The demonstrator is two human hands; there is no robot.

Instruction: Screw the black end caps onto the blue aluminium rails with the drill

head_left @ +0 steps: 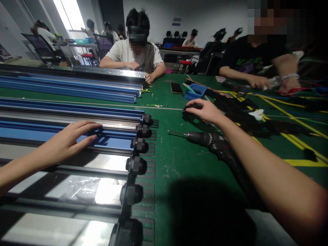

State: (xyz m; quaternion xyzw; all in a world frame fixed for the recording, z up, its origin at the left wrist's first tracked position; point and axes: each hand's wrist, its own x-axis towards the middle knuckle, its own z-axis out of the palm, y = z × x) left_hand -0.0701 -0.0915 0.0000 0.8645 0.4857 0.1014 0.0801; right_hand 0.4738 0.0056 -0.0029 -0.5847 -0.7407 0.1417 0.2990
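Rails (116,140) run sideways; left hand (70,141) loosely spread above, right hand (206,111) pinching black part (188,115).

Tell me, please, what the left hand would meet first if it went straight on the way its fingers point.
Probably a black fitting at the end of the profiles, though the left hand's height above them is unclear, so it might pass over.
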